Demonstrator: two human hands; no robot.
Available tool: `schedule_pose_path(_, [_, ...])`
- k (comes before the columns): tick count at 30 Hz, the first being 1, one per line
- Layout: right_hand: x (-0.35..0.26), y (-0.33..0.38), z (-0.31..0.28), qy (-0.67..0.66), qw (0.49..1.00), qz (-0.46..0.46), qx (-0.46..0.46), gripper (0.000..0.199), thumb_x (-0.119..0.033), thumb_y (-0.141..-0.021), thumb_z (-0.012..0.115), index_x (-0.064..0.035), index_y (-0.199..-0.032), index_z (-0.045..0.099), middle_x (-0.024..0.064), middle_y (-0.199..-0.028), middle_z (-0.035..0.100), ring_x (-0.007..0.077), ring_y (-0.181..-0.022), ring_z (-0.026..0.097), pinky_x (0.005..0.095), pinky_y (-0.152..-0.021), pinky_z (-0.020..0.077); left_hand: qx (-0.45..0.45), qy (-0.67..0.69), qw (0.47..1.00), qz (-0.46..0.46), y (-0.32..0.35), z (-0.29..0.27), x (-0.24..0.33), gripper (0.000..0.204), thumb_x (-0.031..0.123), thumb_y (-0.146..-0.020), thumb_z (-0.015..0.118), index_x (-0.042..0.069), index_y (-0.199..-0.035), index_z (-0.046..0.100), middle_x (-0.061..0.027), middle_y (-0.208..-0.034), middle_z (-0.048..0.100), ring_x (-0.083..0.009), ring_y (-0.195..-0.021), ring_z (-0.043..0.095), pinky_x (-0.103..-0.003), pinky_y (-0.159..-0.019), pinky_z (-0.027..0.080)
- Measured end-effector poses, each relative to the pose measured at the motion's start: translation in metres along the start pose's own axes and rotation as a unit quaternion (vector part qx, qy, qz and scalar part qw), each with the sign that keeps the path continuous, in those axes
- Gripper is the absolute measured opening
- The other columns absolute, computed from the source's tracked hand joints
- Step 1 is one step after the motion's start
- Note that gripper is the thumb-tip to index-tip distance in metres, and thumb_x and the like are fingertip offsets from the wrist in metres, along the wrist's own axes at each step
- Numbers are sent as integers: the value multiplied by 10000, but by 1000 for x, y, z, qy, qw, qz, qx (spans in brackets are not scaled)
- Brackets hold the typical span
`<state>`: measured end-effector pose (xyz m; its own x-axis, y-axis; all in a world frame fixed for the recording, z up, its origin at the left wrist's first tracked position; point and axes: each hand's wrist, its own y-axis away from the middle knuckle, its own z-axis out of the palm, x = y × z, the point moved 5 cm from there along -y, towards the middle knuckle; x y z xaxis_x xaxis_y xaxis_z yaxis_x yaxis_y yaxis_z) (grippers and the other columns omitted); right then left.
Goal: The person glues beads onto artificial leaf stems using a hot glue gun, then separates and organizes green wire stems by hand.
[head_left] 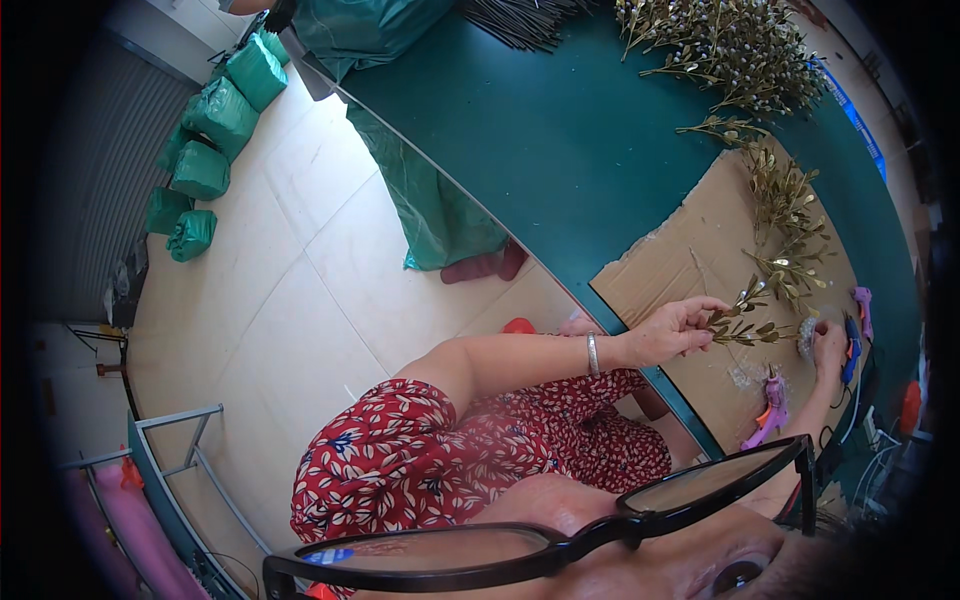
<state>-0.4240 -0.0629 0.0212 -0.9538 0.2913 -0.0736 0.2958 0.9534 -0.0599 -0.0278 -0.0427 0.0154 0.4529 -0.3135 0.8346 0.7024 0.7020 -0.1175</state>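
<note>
Between the fingertips of my left hand point(672, 332) is a sprig of gold-green artificial leaves point(742, 330), held over a brown cardboard sheet point(665, 280). My right hand point(828, 348) reaches to a small round container point(806, 340) with a clear, silvery look at the sheet's right side. Its fingers are bent there, and whatever they pinch is too small to make out. A pink-purple glue gun point(770, 412) lies nearer to me on the cardboard. Beyond my right hand are a blue tool point(851, 350) and a second pink-purple glue gun point(863, 312).
More leafy sprigs point(785, 205) lie along the cardboard's far right, and a large heap of sprigs point(740, 50) with pale berries sits behind them. Dark thin stems point(525, 20) and a green bag point(370, 30) are on the green table point(540, 130). Wrapped green bundles point(220, 115) stand on the floor.
</note>
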Motion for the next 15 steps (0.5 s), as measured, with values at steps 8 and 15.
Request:
schedule_pose_path(8, [14,47,-44,-68,991,64,93,162,-92,-771,596,23,-882,613,176,-794,636,262,-759,627,344,-696,471,-6,35,999,-13,-4,12,-16,456,23,-892,508,56,-1328,381,-23,-866,550,-46,-681,462,-181,-610,394])
schedule_pose_path(15, [-136,137,-63,-768,621,73,138,198,-11,-813,641,19,-1007,621,102,-870,660,111,-693,575,204,-640,461,88,36,995,-22,0,-6,-7,409,4,-915,468,48,-1316,399,-47,-837,568,-58,-649,430,-172,-581,354])
